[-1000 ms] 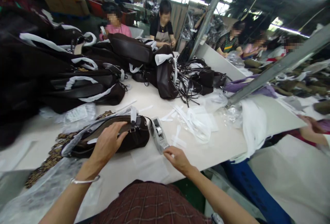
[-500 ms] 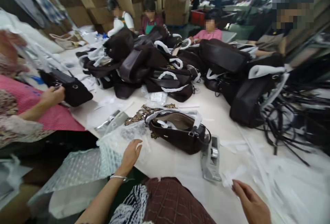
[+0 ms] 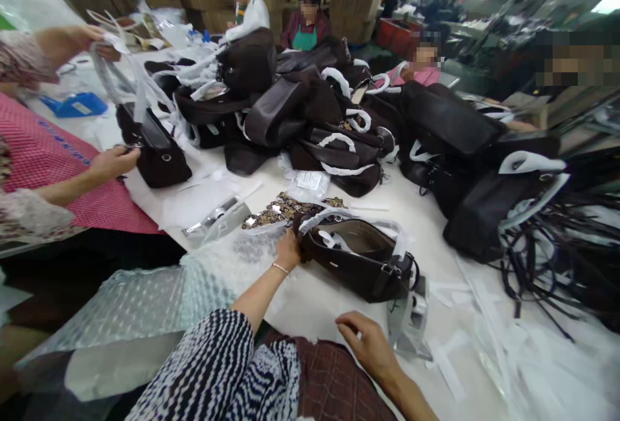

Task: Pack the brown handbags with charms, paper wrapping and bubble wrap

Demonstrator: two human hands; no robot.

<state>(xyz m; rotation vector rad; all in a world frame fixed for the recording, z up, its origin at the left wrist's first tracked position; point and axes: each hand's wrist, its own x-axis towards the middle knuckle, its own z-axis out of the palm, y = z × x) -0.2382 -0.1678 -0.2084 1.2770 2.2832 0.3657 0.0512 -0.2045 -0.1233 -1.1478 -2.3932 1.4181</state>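
A dark brown handbag (image 3: 356, 272) stands on the white table in front of me, its top open and its handle wrapped in white paper. At the bag's left end is my left hand (image 3: 289, 250), closed on the dark material there, with some fingertips hidden. My right hand (image 3: 364, 338) hovers by the table's near edge, holding nothing, its fingers loosely bent and apart. A clear tape dispenser (image 3: 409, 324) lies just right of the handbag, partly behind it. Close to my left hand are gold-brown chains or trims (image 3: 271, 212) and clear plastic wrap (image 3: 256, 250).
A large pile of brown handbags (image 3: 281, 111) covers the far side. Dark straps (image 3: 527, 279) tangle at the right, near white paper strips (image 3: 450, 369). Bubble wrap (image 3: 140, 305) hangs at the near left. A co-worker's hand (image 3: 113, 161) holds another bag; other people sit beyond.
My left hand has moved forward and right, onto the handbag's end. My right hand has left the white paper scraps at the right and come inward. The view has shifted somewhat.
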